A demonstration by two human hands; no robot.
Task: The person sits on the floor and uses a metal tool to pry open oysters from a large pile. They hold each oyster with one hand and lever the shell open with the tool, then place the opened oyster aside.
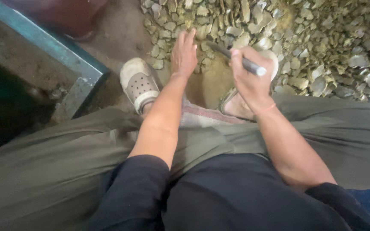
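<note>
Dim, warm light over a soft-focus view.
Shells (305, 47) at upper right are brightest; left edge falls into deep shadow (detail lost); mild overall blur.

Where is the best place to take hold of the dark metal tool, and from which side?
Take the tool at its thick round handle end, where the right hand has its grip now. The thin tip points away into the shell pile, near the left hand, so come from the near side, the person's own. The straight bar shape probably suits a closed fist around it.
</note>
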